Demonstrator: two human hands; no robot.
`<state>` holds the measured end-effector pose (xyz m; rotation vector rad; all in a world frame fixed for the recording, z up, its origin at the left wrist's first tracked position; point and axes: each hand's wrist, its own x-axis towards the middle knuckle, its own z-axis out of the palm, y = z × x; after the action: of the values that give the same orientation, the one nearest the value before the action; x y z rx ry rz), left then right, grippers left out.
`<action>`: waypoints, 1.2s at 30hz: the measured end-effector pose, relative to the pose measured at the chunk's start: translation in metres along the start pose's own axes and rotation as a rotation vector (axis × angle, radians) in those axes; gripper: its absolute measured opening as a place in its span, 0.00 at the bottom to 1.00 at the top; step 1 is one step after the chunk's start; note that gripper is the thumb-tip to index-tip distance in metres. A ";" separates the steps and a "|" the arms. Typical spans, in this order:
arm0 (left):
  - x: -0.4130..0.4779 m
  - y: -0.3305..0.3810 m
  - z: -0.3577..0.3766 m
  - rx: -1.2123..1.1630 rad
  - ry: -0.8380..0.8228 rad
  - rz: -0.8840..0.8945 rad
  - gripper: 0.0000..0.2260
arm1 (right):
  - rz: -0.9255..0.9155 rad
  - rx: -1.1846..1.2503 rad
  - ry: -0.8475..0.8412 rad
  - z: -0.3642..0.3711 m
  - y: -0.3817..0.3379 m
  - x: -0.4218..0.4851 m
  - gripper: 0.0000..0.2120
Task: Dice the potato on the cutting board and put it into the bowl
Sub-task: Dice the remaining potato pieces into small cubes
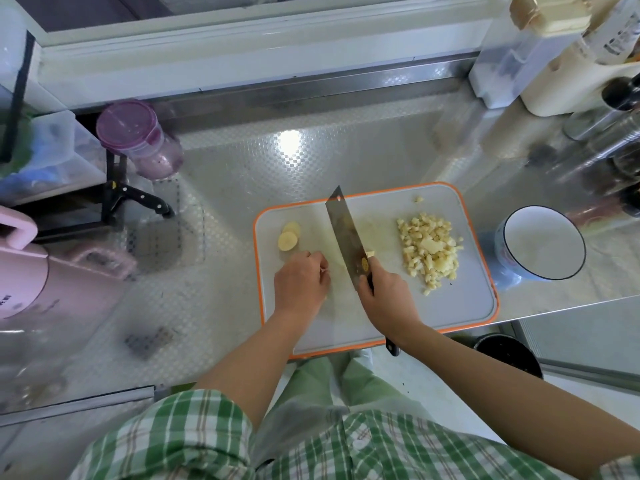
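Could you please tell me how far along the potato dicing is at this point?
Done: a pile of diced potato lies on the right side of the cutting board. In hand: the right hand grips the cleaver mid-board, and the left hand is curled beside it, hiding whatever is beneath. Left: the potato slices are uncut, and the bowl looks empty, so nothing has been transferred.

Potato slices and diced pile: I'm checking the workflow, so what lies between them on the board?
Head view: the cleaver, gripped by the right hand, lies between the potato slices and the diced pile.
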<state>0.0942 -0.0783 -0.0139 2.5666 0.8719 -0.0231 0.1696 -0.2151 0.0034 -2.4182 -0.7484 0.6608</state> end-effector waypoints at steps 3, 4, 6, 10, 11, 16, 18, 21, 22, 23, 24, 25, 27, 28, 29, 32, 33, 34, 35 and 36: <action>-0.001 0.000 0.000 0.006 0.019 -0.026 0.05 | -0.024 0.016 -0.013 -0.001 0.001 -0.003 0.03; 0.000 0.001 -0.001 0.004 0.027 -0.044 0.05 | -0.033 0.014 -0.029 -0.001 0.000 -0.004 0.03; 0.000 0.001 -0.001 -0.008 0.036 -0.072 0.04 | -0.039 -0.005 -0.070 0.001 0.000 -0.005 0.05; -0.001 0.003 -0.002 -0.009 0.019 -0.073 0.05 | -0.004 -0.008 -0.090 -0.004 0.006 -0.002 0.06; -0.001 0.004 -0.002 -0.006 0.013 -0.069 0.05 | 0.014 -0.006 -0.072 -0.009 0.010 -0.001 0.06; 0.001 0.016 0.001 0.000 -0.009 -0.033 0.04 | 0.182 0.024 0.070 -0.039 0.041 0.009 0.06; 0.004 0.022 0.002 -0.005 -0.010 -0.024 0.04 | 0.230 0.032 0.109 -0.049 0.049 0.011 0.07; 0.006 0.030 0.001 -0.004 0.011 -0.039 0.06 | 0.181 0.086 0.077 -0.051 0.040 0.005 0.06; 0.006 0.032 0.000 -0.004 0.025 -0.055 0.07 | 0.135 0.101 0.039 -0.047 0.034 0.002 0.04; 0.007 0.032 -0.001 -0.004 0.038 -0.079 0.08 | 0.088 0.108 -0.005 -0.042 0.026 -0.002 0.03; 0.008 0.032 -0.003 -0.004 0.048 -0.107 0.08 | 0.044 0.106 -0.047 -0.035 0.017 -0.005 0.03; 0.007 0.030 -0.004 -0.007 0.054 -0.136 0.08 | 0.010 0.105 -0.083 -0.028 0.010 -0.008 0.04; 0.006 0.025 -0.006 -0.011 0.055 -0.181 0.07 | -0.024 0.115 -0.132 -0.014 0.000 -0.010 0.09; 0.004 0.021 -0.006 -0.010 0.045 -0.192 0.06 | -0.025 0.113 -0.147 -0.010 -0.001 -0.009 0.11; 0.003 0.019 -0.006 -0.011 0.027 -0.197 0.06 | -0.021 0.098 -0.158 -0.008 0.000 -0.008 0.11; -0.001 0.015 -0.003 -0.022 -0.034 -0.188 0.07 | 0.030 0.048 -0.126 -0.017 0.015 -0.002 0.08; -0.001 0.016 -0.003 -0.024 -0.045 -0.180 0.07 | 0.066 0.047 -0.095 -0.023 0.022 0.001 0.07; -0.002 0.018 -0.002 -0.024 -0.053 -0.171 0.07 | 0.108 0.046 -0.059 -0.030 0.031 0.004 0.06; -0.002 0.021 0.000 -0.022 -0.062 -0.160 0.08 | 0.154 0.041 -0.023 -0.038 0.038 0.007 0.06; -0.002 0.024 0.001 -0.018 -0.071 -0.149 0.08 | 0.199 0.034 0.012 -0.045 0.046 0.010 0.06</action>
<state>0.1070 -0.0965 -0.0050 2.4635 1.0294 -0.1490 0.2196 -0.2569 0.0063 -2.4830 -0.4918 0.7290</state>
